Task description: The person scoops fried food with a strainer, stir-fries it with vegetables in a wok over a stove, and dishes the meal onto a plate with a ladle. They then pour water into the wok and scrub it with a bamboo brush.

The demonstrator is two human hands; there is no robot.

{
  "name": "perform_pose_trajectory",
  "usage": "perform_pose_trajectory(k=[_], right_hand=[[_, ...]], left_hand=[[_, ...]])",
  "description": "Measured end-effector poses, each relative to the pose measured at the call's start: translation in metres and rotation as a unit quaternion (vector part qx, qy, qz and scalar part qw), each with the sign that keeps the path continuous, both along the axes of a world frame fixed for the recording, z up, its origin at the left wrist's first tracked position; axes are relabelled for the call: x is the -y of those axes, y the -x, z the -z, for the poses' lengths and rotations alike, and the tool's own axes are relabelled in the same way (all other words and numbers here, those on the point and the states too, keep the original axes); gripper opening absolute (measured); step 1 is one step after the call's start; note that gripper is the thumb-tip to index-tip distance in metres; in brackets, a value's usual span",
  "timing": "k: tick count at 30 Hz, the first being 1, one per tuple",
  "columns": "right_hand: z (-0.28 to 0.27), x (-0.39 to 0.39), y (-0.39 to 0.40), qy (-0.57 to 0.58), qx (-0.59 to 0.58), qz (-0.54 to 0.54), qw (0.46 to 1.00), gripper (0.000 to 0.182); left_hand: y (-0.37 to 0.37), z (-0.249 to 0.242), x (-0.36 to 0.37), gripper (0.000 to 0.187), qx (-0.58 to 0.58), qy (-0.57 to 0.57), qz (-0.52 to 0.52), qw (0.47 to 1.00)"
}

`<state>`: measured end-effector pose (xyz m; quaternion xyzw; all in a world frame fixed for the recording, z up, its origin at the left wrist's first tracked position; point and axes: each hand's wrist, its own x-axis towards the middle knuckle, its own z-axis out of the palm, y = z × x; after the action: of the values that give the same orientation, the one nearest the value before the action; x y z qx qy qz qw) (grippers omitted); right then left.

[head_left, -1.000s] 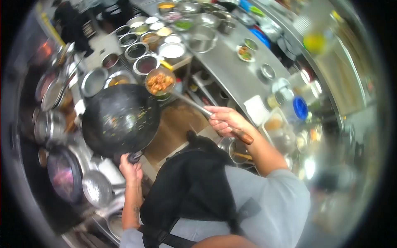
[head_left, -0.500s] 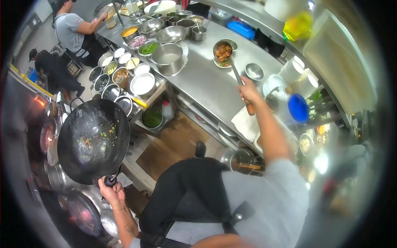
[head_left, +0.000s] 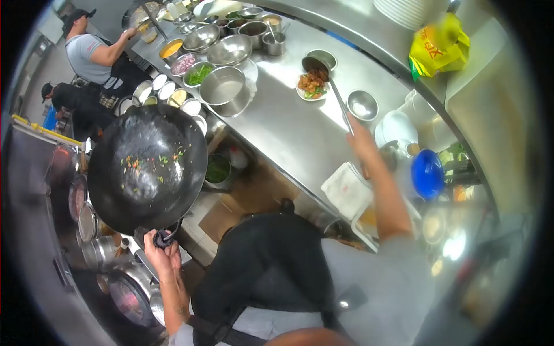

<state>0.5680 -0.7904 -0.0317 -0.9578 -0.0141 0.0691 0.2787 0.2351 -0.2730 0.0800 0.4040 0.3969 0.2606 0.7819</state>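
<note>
My left hand (head_left: pixel 160 254) is closed around the cloth-wrapped handle of a large black wok (head_left: pixel 147 167), which has bits of vegetable scattered inside. My right hand (head_left: pixel 362 138) grips the long handle of a ladle (head_left: pixel 340 102). The ladle's bowl is tipped over a small white bowl (head_left: pixel 301 91), and browned food pieces (head_left: pixel 315 82) with green bits lie in it. Just behind stands a metal bowl (head_left: pixel 324 56), and another metal bowl (head_left: pixel 363 105) is to the right.
Steel counter (head_left: pixel 283 132) with a large pot (head_left: pixel 226 91), green vegetables (head_left: pixel 199 75) and chopped onions (head_left: pixel 183 64). A white cloth (head_left: pixel 347 188) and blue bowl (head_left: pixel 427 174) are at the right, a yellow bag (head_left: pixel 441 49) above. Two people (head_left: pixel 92 52) are at the upper left.
The ladle has tipped over and its food now lies in the white bowl. The wok and my left hand have shifted right and up in view. The camera view has also moved.
</note>
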Motion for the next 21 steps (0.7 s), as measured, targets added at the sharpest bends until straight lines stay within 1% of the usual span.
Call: perform_pose_trajectory(k=[1, 4, 6, 7, 9, 10, 11, 14, 16, 18, 20, 21], right_hand=[[0.003, 0.002, 0.004, 0.0, -0.006, 0.002, 1.0, 0.072], [0.006, 0.002, 0.006, 0.026, 0.009, -0.001, 1.0, 0.074], [0.012, 0.003, 0.009, 0.021, 0.08, 0.002, 0.997, 0.073], [0.011, 0.0, 0.014, 0.023, 0.077, 0.009, 0.997, 0.073], [0.001, -0.009, 0.015, -0.003, 0.052, 0.039, 0.998, 0.072], [0.005, -0.011, 0.015, -0.021, 0.041, 0.051, 0.998, 0.071], [0.007, -0.013, 0.019, -0.017, 0.042, 0.058, 0.997, 0.071], [-0.001, -0.025, 0.027, -0.081, 0.033, 0.076, 0.993, 0.07], [0.0, -0.033, 0.034, -0.085, 0.043, 0.1, 0.99, 0.069], [0.0, -0.039, 0.034, -0.082, 0.061, 0.116, 0.988, 0.068], [0.004, -0.042, 0.034, -0.154, 0.026, 0.164, 0.974, 0.067], [0.008, -0.042, 0.033, -0.149, 0.027, 0.166, 0.974, 0.067]], left_hand=[[-0.008, -0.001, 0.004, 0.02, -0.006, 0.0, 0.002, 1.0], [-0.039, -0.007, 0.013, 0.021, -0.024, -0.016, 0.061, 0.998], [-0.059, -0.011, 0.018, 0.021, -0.029, -0.022, 0.084, 0.996], [-0.065, -0.011, 0.02, 0.021, -0.032, -0.028, 0.101, 0.994], [-0.086, -0.008, 0.026, 0.019, -0.025, -0.018, 0.121, 0.992], [-0.096, -0.007, 0.029, 0.019, -0.028, -0.024, 0.139, 0.99], [-0.105, -0.006, 0.029, 0.019, -0.031, -0.029, 0.156, 0.987], [-0.138, 0.0, 0.027, 0.018, -0.006, -0.004, 0.213, 0.977], [-0.157, 0.007, 0.021, 0.016, 0.022, 0.013, 0.258, 0.966], [-0.175, 0.006, 0.021, 0.015, 0.027, 0.017, 0.272, 0.962], [-0.195, 0.011, 0.018, 0.014, 0.043, 0.02, 0.298, 0.953], [-0.203, 0.01, 0.018, 0.014, 0.044, 0.024, 0.3, 0.953]])
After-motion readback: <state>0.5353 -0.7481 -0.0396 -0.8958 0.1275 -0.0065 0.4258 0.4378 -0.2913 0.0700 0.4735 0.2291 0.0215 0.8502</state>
